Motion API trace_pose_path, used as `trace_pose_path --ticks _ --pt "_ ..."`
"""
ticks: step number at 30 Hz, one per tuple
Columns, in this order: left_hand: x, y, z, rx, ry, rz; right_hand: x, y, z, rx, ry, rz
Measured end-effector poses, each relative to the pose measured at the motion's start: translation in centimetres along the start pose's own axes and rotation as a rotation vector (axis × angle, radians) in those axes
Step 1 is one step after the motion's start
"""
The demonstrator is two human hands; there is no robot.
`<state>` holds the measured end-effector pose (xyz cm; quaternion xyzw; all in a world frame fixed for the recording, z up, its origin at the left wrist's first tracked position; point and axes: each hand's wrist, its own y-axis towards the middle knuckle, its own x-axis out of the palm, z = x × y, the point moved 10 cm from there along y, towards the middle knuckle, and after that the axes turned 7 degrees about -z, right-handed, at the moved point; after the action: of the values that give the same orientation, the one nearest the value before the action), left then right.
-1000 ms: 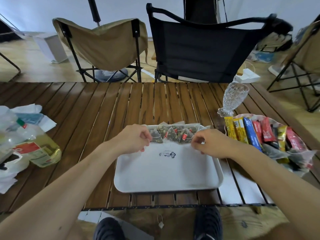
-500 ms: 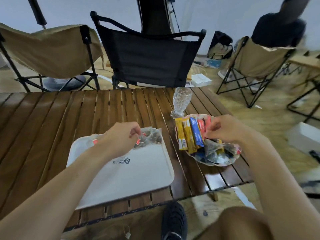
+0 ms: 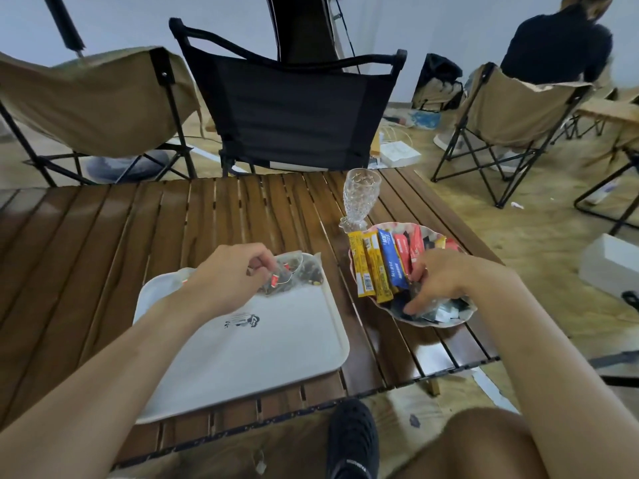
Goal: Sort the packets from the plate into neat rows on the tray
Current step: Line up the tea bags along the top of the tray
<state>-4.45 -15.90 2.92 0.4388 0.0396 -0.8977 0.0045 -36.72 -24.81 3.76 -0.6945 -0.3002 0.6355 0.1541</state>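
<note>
Change: a second ago both my hands were at the sachets on the tray's far edge; my right hand (image 3: 441, 281) has since crossed to the plate and dipped in.
Meaning: I judge the first row is laid and the next packet is being fetched.
Left: my left hand (image 3: 231, 276), centre-left of the frame, has its fingers curled, pinching the string tag of one of the clear pyramid tea sachets (image 3: 306, 274).
Right: fingers curve down among the dark packets (image 3: 446, 311); I cannot tell whether they have hold of one.
Tray: white rectangular plastic tray (image 3: 262, 350), lower centre; it holds only the sachets, bunched along its far edge.
Plate: pink-rimmed scalloped plate (image 3: 460, 322), just right of the tray; yellow, blue and red stick packets (image 3: 387, 267) lie side by side on its left, dark packets heaped at its near side.
Behind: cut-glass goblet (image 3: 361, 191) beside the plate's far rim.
</note>
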Motion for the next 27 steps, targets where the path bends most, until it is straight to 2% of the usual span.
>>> trace_pose_path --ticks 3,7,10,12,14,18,24,27 --pt "-0.7 -0.3 -0.5 0.001 -0.005 0.007 -0.3 0.3 0.9 0.107 -0.075 0.048" --pt "-1.8 -1.0 -1.3 -0.022 -0.010 0.009 -0.5 0.0 1.4 0.122 -0.069 0.008" --pt "-3.0 -1.6 -2.3 -0.043 -0.017 0.039 -1.8 -1.4 0.8 0.062 0.020 0.071" --pt "-3.9 -2.3 -3.2 -0.064 -0.010 0.060 -3.1 -2.5 -0.8 -0.030 0.043 0.163" --pt "-4.9 -2.9 -4.4 -0.080 -0.013 0.078 -3.3 -3.5 -3.9 -0.161 0.145 0.186" --pt "-6.8 -4.4 -7.7 -0.125 -0.038 0.110 -0.5 -3.8 -11.7 -0.392 0.298 0.101" --pt "-8.4 -6.7 -12.1 -0.205 -0.015 0.122 7.6 -0.5 -20.7 -0.494 0.356 -0.127" --pt "-8.4 -7.7 -13.8 -0.243 -0.013 0.107 9.5 -0.1 -24.7 -0.540 0.465 -0.189"
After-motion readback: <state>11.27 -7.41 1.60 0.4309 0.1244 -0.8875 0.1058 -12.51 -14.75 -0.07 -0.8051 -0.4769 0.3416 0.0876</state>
